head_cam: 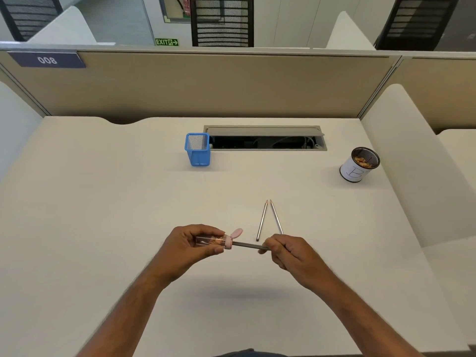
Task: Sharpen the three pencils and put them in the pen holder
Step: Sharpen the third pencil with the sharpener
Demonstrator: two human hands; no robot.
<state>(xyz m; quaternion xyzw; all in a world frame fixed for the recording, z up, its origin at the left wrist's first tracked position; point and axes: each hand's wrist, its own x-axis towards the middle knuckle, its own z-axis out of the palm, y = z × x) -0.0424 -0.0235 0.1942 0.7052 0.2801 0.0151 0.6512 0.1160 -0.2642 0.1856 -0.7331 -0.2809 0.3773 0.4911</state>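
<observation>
My left hand point(192, 247) grips a clear sharpener point(213, 240) with a pink cap whose lid stands flipped up; shavings show inside. A grey pencil point(247, 245) is stuck into the cap, and my right hand point(288, 253) pinches its other end. Two more grey pencils lie on the desk just beyond my right hand, tips pointing away and nearly touching: the left pencil point(262, 220) and the right pencil point(276, 216), whose near end is hidden by my fingers. A blue mesh pen holder point(197, 149) stands upright at the back centre, with nothing visible inside.
A white cylindrical cup point(359, 164) marked with a letter B holds shavings at the back right. An open cable tray point(265, 139) is set into the desk beside the blue holder. Beige partitions close the desk at the back and both sides.
</observation>
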